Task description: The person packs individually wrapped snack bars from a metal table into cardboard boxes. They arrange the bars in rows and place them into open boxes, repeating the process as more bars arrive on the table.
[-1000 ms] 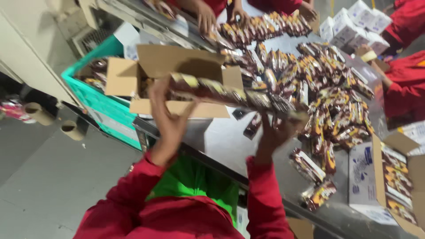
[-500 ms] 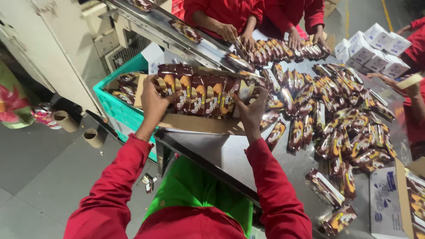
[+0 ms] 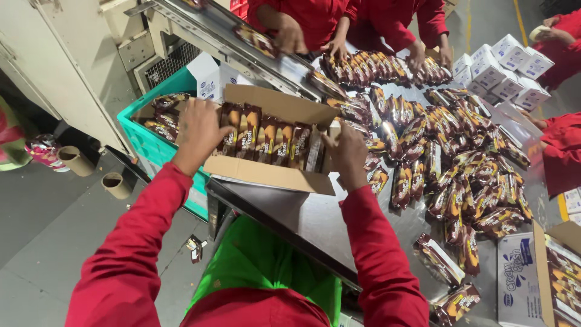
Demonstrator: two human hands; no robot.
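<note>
An open brown cardboard box (image 3: 266, 174) sits at the near edge of a steel table (image 3: 315, 218). A row of brown snack packets (image 3: 269, 138) stands on edge inside it. My left hand (image 3: 198, 134) presses against the left end of the row, and my right hand (image 3: 346, 152) presses against the right end, so the row is squeezed between them. Both sleeves are red. The bottom of the box is hidden by the packets.
Several loose brown packets (image 3: 460, 163) cover the table to the right. A green crate (image 3: 158, 140) with packets stands left of the box. White cartons (image 3: 502, 69) are stacked far right; another white carton (image 3: 520, 280) is near right. Other people's hands (image 3: 290, 36) work across the table.
The row of packets, held up between my hands a second ago, has come down into the cardboard box. My hands have stayed at its two ends.
</note>
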